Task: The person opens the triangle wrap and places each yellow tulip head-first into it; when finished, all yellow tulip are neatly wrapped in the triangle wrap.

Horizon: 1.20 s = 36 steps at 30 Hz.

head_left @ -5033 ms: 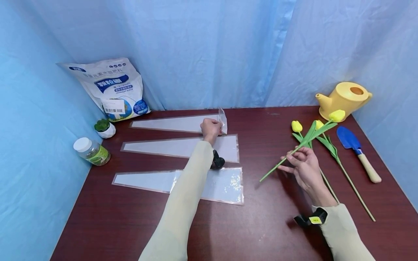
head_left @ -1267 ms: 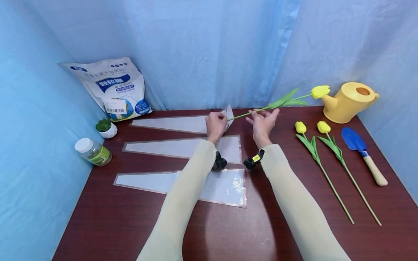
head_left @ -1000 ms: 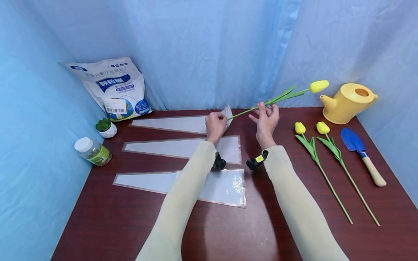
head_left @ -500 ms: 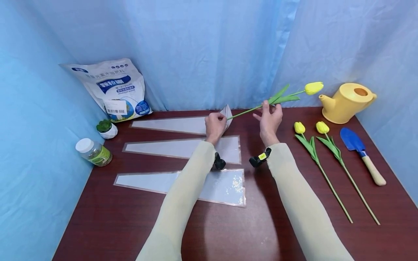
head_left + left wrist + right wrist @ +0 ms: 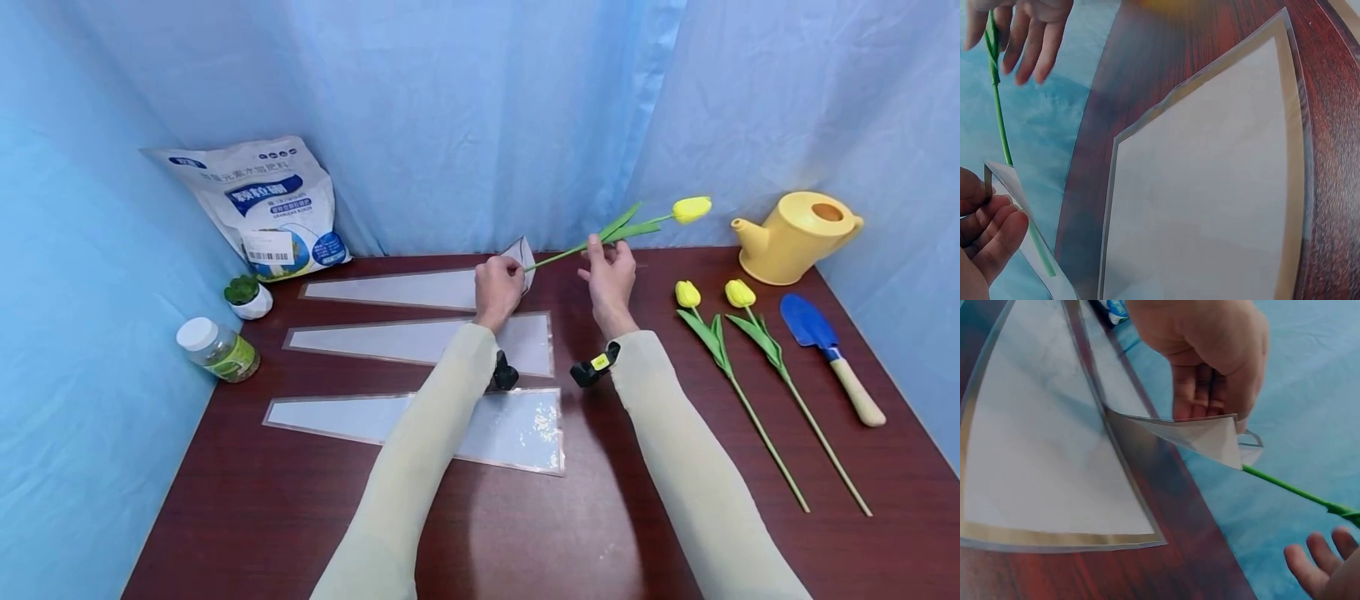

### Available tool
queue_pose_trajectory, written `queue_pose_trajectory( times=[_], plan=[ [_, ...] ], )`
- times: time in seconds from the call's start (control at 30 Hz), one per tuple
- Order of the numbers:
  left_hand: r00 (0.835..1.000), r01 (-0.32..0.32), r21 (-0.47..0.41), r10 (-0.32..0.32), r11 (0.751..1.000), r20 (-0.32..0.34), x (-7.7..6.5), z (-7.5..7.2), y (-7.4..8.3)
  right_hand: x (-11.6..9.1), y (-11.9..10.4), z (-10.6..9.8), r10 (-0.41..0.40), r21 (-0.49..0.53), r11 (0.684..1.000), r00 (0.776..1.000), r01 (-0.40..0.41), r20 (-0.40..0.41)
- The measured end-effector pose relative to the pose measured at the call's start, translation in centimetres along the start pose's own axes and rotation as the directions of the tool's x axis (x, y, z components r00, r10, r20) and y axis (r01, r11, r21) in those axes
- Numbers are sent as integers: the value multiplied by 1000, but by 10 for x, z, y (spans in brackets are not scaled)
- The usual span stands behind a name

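Observation:
My left hand (image 5: 498, 292) pinches the wide end of the far tapered flower sleeve (image 5: 405, 287), which is white with a clear border. That end is lifted and its mouth gapes. My right hand (image 5: 612, 279) holds a yellow tulip (image 5: 692, 209) by the stem near its leaves, bloom pointing right. In the left wrist view the lower green stem (image 5: 1001, 125) runs into the sleeve's mouth, its tip showing against the white inside. The right wrist view shows the folded-up sleeve edge (image 5: 1204, 437) under my left fingers. Two more sleeves, a middle one (image 5: 525, 343) and a near one (image 5: 510, 433), lie flat.
Two yellow tulips (image 5: 757, 333) lie at the right, beside a blue trowel (image 5: 810, 321) with a wooden handle. A yellow watering can (image 5: 798, 237) stands behind them. On the left are a fertiliser bag (image 5: 262, 208), a small potted succulent (image 5: 251, 300) and a lidded jar (image 5: 225, 354).
Five seconds ago the tulip was over the right side of the table. My right hand has brought it to the sleeve, and lately the bloom has shifted left as the stem slides in.

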<state>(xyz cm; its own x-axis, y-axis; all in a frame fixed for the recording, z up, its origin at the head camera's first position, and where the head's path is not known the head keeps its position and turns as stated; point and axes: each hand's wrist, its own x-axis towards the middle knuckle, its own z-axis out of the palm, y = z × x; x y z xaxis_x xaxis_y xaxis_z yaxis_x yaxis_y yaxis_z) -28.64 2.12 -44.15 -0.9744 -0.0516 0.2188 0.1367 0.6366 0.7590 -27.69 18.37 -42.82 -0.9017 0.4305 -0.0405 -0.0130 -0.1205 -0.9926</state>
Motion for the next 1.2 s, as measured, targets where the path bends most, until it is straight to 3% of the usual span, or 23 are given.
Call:
queue_pose_trajectory(
  times=[0.13, 0.27, 0.37, 0.6, 0.83, 1.2],
  plan=[
    [1000, -9, 7, 9, 1000, -4, -1, -1, 1, 2, -5, -2, 23, 106, 994, 995, -12, -98],
    [1000, -24, 25, 24, 999, 0, -2, -1, 1, 3, -6, -1, 54, 193, 981, 988, -26, -142],
    [999, -40, 42, 40, 998, 1, -2, 0, 2, 2, -3, 0, 67, 185, 982, 990, -43, -122],
    [998, -68, 75, 69, 995, -8, -3, -1, 6, -2, 1, 1, 91, 103, 990, 996, -92, 11],
    [995, -102, 107, 103, 989, -11, -4, 0, 10, -1, 0, 1, 115, 225, 969, 992, -99, -59],
    [989, -146, 132, 146, 981, 5, -6, 1, 15, -7, 8, 8, 93, 244, 966, 996, -89, -7]
  ],
)
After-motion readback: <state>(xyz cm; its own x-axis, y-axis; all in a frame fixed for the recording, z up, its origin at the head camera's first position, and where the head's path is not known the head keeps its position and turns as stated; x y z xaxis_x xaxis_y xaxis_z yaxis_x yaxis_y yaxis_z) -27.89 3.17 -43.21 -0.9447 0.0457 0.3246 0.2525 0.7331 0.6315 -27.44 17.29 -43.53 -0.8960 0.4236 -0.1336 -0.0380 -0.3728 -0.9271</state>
